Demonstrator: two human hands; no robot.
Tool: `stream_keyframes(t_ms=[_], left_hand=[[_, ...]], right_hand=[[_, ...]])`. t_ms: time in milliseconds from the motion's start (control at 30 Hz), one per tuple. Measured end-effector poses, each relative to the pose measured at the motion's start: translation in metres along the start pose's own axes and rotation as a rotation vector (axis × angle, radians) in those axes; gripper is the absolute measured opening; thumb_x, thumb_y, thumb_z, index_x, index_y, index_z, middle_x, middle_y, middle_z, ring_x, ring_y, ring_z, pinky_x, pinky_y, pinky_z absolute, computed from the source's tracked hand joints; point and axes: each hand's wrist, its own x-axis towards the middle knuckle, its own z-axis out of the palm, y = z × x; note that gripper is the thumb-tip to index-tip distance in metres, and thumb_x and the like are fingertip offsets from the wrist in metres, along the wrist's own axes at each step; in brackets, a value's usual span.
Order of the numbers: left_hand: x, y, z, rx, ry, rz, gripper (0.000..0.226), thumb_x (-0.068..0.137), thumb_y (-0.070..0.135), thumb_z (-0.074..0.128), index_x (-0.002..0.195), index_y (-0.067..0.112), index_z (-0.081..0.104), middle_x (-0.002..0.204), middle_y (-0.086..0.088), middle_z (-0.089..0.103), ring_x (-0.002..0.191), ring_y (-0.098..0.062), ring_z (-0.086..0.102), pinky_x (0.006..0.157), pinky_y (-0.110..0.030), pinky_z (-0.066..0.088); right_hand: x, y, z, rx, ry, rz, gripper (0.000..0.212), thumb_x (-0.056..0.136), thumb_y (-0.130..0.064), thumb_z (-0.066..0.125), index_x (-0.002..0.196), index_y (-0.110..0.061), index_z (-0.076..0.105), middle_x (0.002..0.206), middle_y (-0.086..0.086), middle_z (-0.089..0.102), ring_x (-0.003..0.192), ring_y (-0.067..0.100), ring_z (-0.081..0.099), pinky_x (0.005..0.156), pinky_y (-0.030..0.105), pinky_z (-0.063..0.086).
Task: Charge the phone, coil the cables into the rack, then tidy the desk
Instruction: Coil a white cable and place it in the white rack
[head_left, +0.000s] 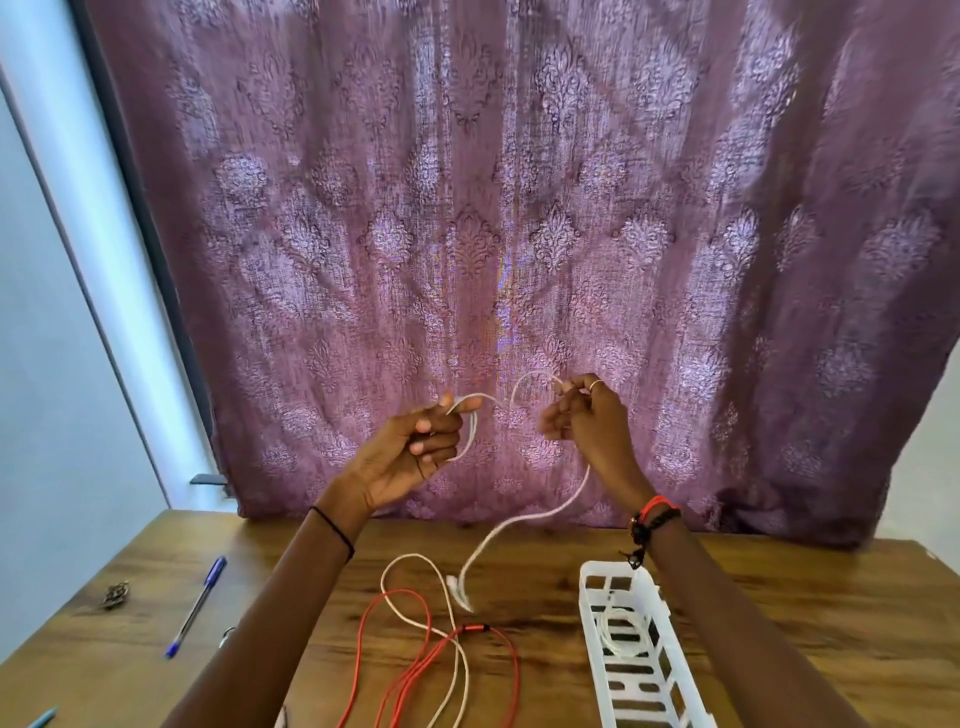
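1. The left hand (410, 447) curls its fingers round a loop of the white cable (519, 525); the right hand (587, 415) pinches it further along.
2. The cable's tail hangs to the desk (805, 623), ending near the red cable (415, 665).
3. The rack (670, 691) stands at right; a coiled cord (621, 631) lies inside.

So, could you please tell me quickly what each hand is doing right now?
Left hand: closed, gripping a loop of the white cable.
Right hand: closed, pinching the same white cable.
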Motion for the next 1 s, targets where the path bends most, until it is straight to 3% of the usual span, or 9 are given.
stream_keyframes(t_ms=[100, 233, 333, 467, 533, 667, 800, 900, 1000], left_hand=[[-0.003, 0.007, -0.003, -0.014, -0.055, -0.004, 0.034, 0.080, 0.018, 0.070, 0.109, -0.001, 0.066, 0.051, 0.010, 0.043, 0.042, -0.004, 0.021, 0.042, -0.014, 0.032], [0.000, 0.017, -0.005, -0.197, -0.119, 0.064, 0.031, 0.096, 0.012, 0.045, 0.119, -0.005, 0.058, 0.060, 0.006, 0.052, 0.046, -0.005, 0.030, 0.049, -0.019, 0.038], [0.007, 0.017, -0.001, -0.240, 0.024, 0.188, 0.038, 0.086, 0.007, 0.059, 0.122, -0.005, 0.057, 0.060, 0.008, 0.049, 0.045, -0.006, 0.040, 0.048, -0.016, 0.038], [0.018, 0.010, 0.003, -0.313, 0.075, 0.272, 0.063, 0.067, 0.003, 0.079, 0.123, -0.007, 0.053, 0.061, 0.008, 0.050, 0.045, -0.005, 0.044, 0.047, -0.016, 0.042], [0.024, 0.006, 0.008, -0.320, 0.131, 0.283, 0.054, 0.076, 0.005, 0.067, 0.124, -0.008, 0.048, 0.060, 0.009, 0.051, 0.043, -0.004, 0.045, 0.045, -0.015, 0.041], [0.029, 0.003, 0.018, -0.260, 0.241, 0.292, 0.039, 0.086, 0.010, 0.041, 0.121, -0.006, 0.047, 0.056, 0.010, 0.049, 0.042, -0.003, 0.042, 0.044, -0.012, 0.037], [0.028, 0.005, 0.021, -0.229, 0.266, 0.279, 0.039, 0.084, 0.011, 0.043, 0.118, -0.007, 0.048, 0.055, 0.010, 0.049, 0.041, -0.003, 0.044, 0.044, -0.012, 0.039], [0.028, 0.007, 0.025, -0.237, 0.255, 0.255, 0.038, 0.083, 0.011, 0.044, 0.116, -0.008, 0.050, 0.056, 0.010, 0.048, 0.041, -0.003, 0.043, 0.043, -0.011, 0.039], [0.029, 0.008, 0.032, -0.221, 0.243, 0.233, 0.038, 0.085, 0.011, 0.043, 0.116, -0.009, 0.050, 0.056, 0.010, 0.047, 0.041, -0.003, 0.042, 0.044, -0.011, 0.038]], right_hand=[[0.003, 0.015, 0.000, -0.071, -0.033, 0.133, 0.027, 0.098, 0.000, 0.028, 0.082, -0.014, 0.045, 0.064, 0.011, 0.058, 0.038, 0.012, 0.054, 0.039, 0.022, 0.047], [0.000, 0.034, 0.007, -0.182, -0.149, 0.182, 0.030, 0.095, 0.005, 0.026, 0.078, -0.014, 0.043, 0.066, 0.011, 0.058, 0.040, 0.002, 0.056, 0.040, 0.014, 0.043], [-0.008, 0.043, 0.019, -0.196, -0.226, 0.147, 0.029, 0.096, 0.004, 0.031, 0.078, -0.013, 0.045, 0.068, 0.009, 0.059, 0.046, -0.004, 0.059, 0.046, 0.010, 0.044], [-0.013, 0.055, 0.034, -0.294, -0.322, 0.056, 0.028, 0.094, 0.000, 0.041, 0.075, -0.017, 0.054, 0.069, -0.002, 0.063, 0.065, 0.015, 0.064, 0.076, 0.034, 0.053], [-0.015, 0.058, 0.039, -0.307, -0.367, 0.053, 0.032, 0.094, -0.002, 0.045, 0.071, -0.021, 0.056, 0.071, -0.002, 0.065, 0.070, 0.019, 0.065, 0.082, 0.038, 0.052], [-0.021, 0.054, 0.043, -0.350, -0.408, 0.059, 0.018, 0.094, -0.005, 0.049, 0.085, -0.005, 0.065, 0.082, 0.014, 0.071, 0.054, -0.009, 0.058, 0.069, 0.015, 0.048], [-0.016, 0.045, 0.035, -0.483, -0.186, 0.000, 0.019, 0.091, -0.007, 0.049, 0.086, -0.004, 0.067, 0.079, 0.012, 0.072, 0.049, -0.004, 0.057, 0.062, 0.023, 0.050], [-0.013, 0.026, 0.030, -0.475, 0.003, -0.165, 0.019, 0.091, -0.006, 0.049, 0.102, -0.006, 0.063, 0.097, 0.010, 0.069, 0.078, 0.013, 0.062, 0.067, 0.018, 0.041], [-0.010, 0.008, 0.033, -0.400, -0.054, -0.305, 0.037, 0.092, -0.009, 0.052, 0.129, -0.008, 0.052, 0.130, 0.005, 0.057, 0.121, 0.015, 0.051, 0.100, 0.021, 0.037]])
